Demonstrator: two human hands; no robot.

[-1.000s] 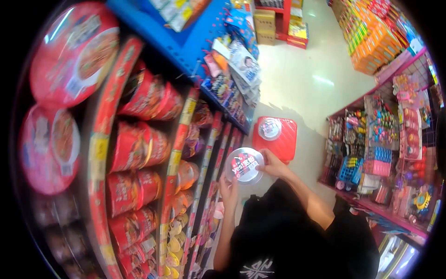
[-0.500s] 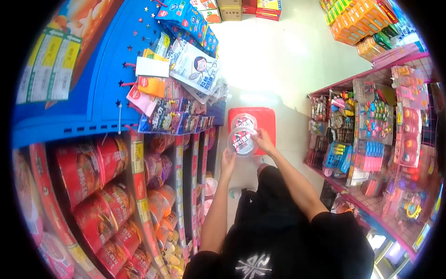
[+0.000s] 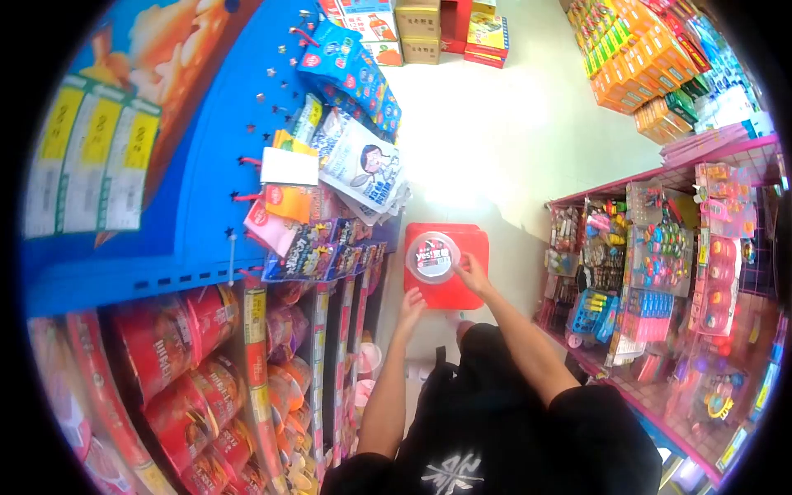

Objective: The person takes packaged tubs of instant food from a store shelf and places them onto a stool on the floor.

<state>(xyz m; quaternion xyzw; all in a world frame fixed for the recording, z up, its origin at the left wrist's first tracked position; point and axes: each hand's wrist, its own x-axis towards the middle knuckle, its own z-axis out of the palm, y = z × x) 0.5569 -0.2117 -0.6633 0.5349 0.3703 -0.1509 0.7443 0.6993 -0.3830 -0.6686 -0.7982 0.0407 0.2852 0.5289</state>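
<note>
A round tub with a clear rim and a black, white and red label reading "yes!" (image 3: 433, 257) is over the left part of a red square stool (image 3: 468, 290). My right hand (image 3: 472, 275) grips the tub's right edge. Just below the tub, my left hand (image 3: 413, 304) has its fingers apart and holds nothing. Whether a second tub lies under this one cannot be seen.
Shelves of red noodle tubs (image 3: 194, 396) stand at the left, under a blue panel (image 3: 206, 190) with hanging snack bags (image 3: 363, 165). A pink rack of small goods (image 3: 660, 247) is at the right. Cartons (image 3: 419, 33) stand on the floor ahead.
The tub has moved forward from my two hands' hold over the one on the stool, which no longer shows separately. My left hand has let go and lies lower.
</note>
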